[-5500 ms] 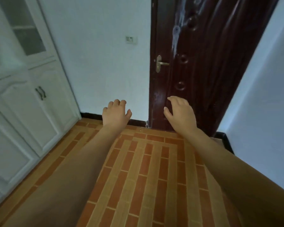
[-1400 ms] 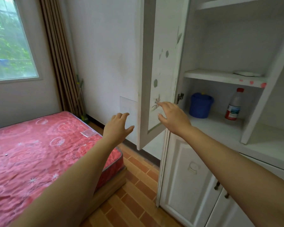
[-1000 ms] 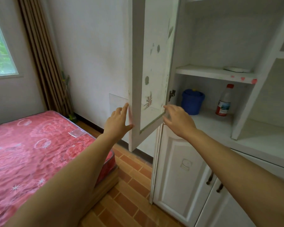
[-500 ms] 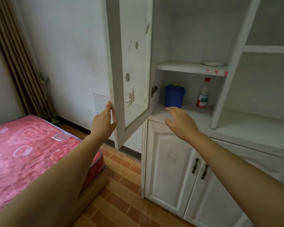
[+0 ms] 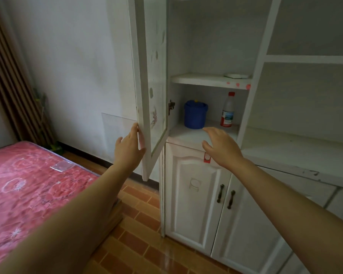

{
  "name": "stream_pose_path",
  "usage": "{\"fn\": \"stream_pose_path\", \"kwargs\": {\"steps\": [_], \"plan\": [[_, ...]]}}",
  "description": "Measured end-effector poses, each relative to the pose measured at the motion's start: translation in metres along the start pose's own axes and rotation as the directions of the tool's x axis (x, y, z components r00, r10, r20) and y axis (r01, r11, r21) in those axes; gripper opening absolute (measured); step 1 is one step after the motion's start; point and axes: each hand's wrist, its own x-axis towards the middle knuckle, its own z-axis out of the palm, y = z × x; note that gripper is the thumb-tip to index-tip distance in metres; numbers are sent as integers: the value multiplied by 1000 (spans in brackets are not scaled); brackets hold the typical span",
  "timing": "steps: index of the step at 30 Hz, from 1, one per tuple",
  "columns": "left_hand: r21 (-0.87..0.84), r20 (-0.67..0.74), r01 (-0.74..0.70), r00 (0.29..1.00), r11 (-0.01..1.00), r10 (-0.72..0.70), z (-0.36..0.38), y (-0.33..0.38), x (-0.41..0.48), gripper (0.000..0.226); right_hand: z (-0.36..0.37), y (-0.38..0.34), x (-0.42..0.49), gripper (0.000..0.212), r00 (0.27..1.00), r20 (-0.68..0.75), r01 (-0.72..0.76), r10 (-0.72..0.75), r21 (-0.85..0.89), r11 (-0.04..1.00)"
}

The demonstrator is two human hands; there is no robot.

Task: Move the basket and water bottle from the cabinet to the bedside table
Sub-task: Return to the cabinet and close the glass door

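Just beyond the fingers (image 5: 212,131) of the right hand (image 5: 221,147), the blue basket (image 5: 195,114) stands upright on the lower open shelf (image 5: 186,136) of the white cabinet (image 5: 256,76). Farther beyond the same fingers, slightly to their right, the water bottle (image 5: 228,111) stands upright on that shelf. It has a red cap and a red and white label. Basket and bottle are apart, with bare shelf between them.

Right hand: fingers relaxed and slightly apart, palm down, holding nothing. The hand hovers at the front edge of the shelf. Whether it touches the shelf cannot be told.

Left hand (image 5: 128,149): clamped on the free edge of the open cabinet door (image 5: 145,76), near its lower corner. The fingers lie together along the outer side of the door, pointing up. The thumb (image 5: 142,151) crosses the edge onto the near face. The door panel is glazed and carries faded leaf decals.

Above the right fingers, an upper shelf (image 5: 206,81) carries a flat white object (image 5: 236,75); red spots mark its front edge. Directly below the right fingers, a red sticker (image 5: 207,159) on the lower door (image 5: 190,204) is partly covered by the hand. Two dark handles (image 5: 220,193) sit lower and to the right.

Left of the left fingers, a clear panel (image 5: 115,125) lies against the wall. Below and left of them is a bed (image 5: 28,184) with a red patterned mattress. A brown striped curtain (image 5: 10,80) hangs at far left. Brick-pattern floor tiles (image 5: 139,224) run beneath both forearms.
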Motion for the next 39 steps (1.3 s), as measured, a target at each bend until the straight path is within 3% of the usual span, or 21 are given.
{"fn": "stream_pose_path", "kwargs": {"steps": [22, 33, 39], "plan": [[187, 18, -161, 987, 969, 160, 60, 91, -3, 75, -56, 92, -39, 48, 998, -35, -62, 61, -55, 997], [152, 6, -168, 986, 974, 169, 89, 149, 6, 84, -84, 137, -60, 46, 995, -36, -96, 93, -82, 992], [172, 128, -269, 960, 948, 249, 97, 151, 14, 78, -83, 152, -59, 45, 997, -40, -68, 64, -98, 993]]}}
